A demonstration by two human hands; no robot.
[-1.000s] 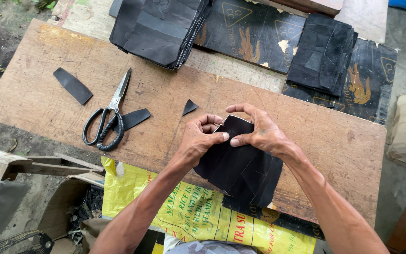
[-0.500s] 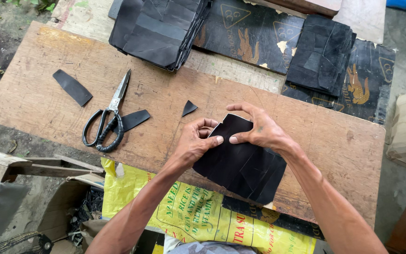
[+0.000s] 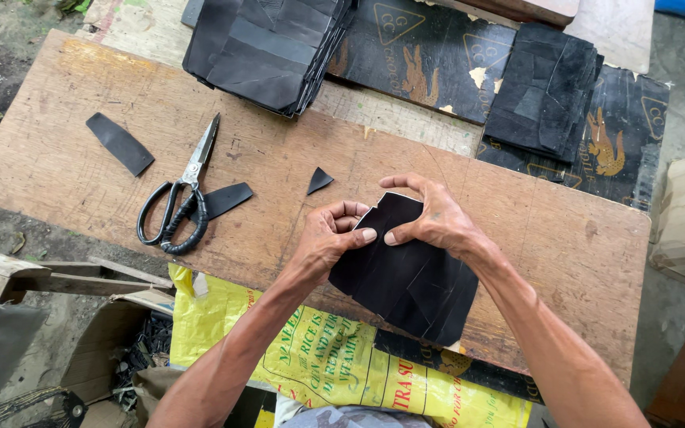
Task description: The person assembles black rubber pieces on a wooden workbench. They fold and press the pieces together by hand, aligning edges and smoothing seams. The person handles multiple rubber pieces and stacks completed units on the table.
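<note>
— What is the person holding there, in the middle of the frame?

— A stack of black cut sheets [image 3: 406,277], flat dark pieces lying one on another. It is resting on the near edge of the wooden surface [image 3: 81,150], hanging a little over it toward the person.

— And the hands?

— The left hand [image 3: 328,242] is pinching the upper left edge of the stack, thumb on top, fingers [image 3: 362,235] curled under. The right hand [image 3: 435,222] is gripping the top edge, fingers arching over it. Compared with a second ago, the stack is sitting slightly lower and the thumbs are coming closer together at the top corner, so I judge they are squaring or feeling the edges.

— Anything beside it?

— A small black triangle scrap [image 3: 318,180] just above the left hand. Further left, black-handled scissors [image 3: 177,202] are lying shut on a dark offcut [image 3: 227,199], untouched, and a longer black strip [image 3: 120,143] lies toward the upper left.

— And beyond?

— Two more piles of black sheets: a large one [image 3: 267,47] at upper centre, a smaller one [image 3: 545,91] at upper right. A yellow sack [image 3: 303,353] is hanging below the surface.
</note>
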